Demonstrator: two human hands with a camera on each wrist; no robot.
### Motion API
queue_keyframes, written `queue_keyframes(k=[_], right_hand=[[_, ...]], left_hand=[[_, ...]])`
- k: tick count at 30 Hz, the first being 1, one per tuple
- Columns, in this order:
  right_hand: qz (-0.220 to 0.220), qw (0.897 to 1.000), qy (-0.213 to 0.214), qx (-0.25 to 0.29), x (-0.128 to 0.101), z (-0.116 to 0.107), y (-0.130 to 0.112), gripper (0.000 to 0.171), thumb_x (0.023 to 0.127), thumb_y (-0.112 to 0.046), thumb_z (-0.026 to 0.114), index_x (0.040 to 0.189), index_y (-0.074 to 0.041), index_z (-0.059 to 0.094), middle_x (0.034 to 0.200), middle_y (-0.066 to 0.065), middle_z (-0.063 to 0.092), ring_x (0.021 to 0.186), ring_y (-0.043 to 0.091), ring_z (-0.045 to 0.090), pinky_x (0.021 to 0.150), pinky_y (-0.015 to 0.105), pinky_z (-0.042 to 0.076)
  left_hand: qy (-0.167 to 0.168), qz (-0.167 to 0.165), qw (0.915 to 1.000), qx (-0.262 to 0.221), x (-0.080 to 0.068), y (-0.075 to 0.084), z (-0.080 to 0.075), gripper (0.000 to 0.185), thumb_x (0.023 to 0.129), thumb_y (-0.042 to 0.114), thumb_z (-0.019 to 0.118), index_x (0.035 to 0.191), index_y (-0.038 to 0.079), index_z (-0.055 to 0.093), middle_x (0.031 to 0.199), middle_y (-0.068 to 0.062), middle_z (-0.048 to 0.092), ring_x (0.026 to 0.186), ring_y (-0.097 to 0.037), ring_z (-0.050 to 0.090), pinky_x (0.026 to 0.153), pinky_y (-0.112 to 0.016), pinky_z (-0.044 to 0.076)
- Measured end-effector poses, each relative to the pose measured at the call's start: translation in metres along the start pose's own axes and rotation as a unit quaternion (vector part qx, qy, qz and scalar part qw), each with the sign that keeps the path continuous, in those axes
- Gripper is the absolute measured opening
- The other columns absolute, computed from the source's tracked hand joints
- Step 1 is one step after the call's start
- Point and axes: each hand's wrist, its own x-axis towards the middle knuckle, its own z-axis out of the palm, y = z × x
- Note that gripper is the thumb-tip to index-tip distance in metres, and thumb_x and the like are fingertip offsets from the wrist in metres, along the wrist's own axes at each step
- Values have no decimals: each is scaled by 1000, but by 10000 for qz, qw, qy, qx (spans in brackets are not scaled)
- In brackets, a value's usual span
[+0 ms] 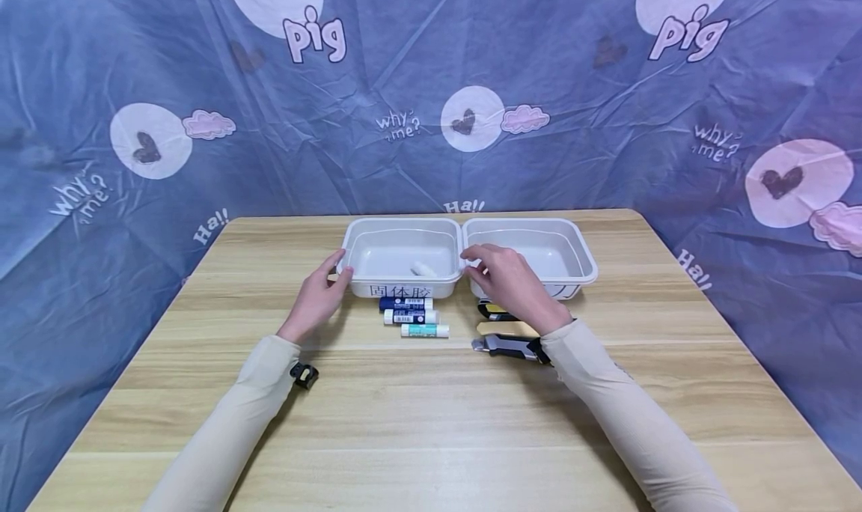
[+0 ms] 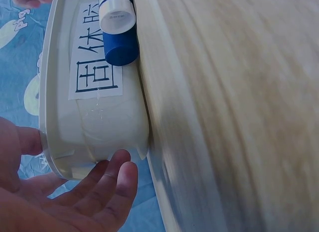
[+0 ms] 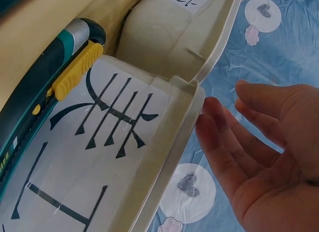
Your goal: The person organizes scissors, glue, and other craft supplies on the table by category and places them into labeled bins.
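My left hand grips the left end of a white plastic tub, thumb at the rim and fingers along the outer wall. My right hand reaches over the left side of a second white tub, its loosely bent fingertips at the rim corner where the tubs meet. Nothing shows between those fingers in the right wrist view. A small white object, too blurred to name, lies inside the left tub. Three glue sticks lie before the left tub. Utility knives lie before the right tub, partly under my right arm.
Printed labels with Chinese characters are on the tubs' front walls. The wooden table extends toward me and to both sides. A blue patterned cloth hangs behind the tubs.
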Motion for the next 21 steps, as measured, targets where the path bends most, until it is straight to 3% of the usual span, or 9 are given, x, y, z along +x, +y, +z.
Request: queue_keyframes(k=[13,21], right_hand=[[-41,10000,26,8,2,-3,0,20,95,-7,72,114,-1,72,109,12,75,86,21,74,77,39,61],[-715,9970,-181,-250,3,-1,-1,19,93,-7,74,112,-7,73,102,8,76,90,19,72,81,38,60]], left_hand=[[24,25,10000,1,1,0,1,61,109,34,47,163,13,27,153,-26,46,113,-41,66,89,-47,59],[1,22,10000,-23,1,1,0,62,109,36,47,163,14,26,153,-26,46,112,-41,66,88,-46,59]])
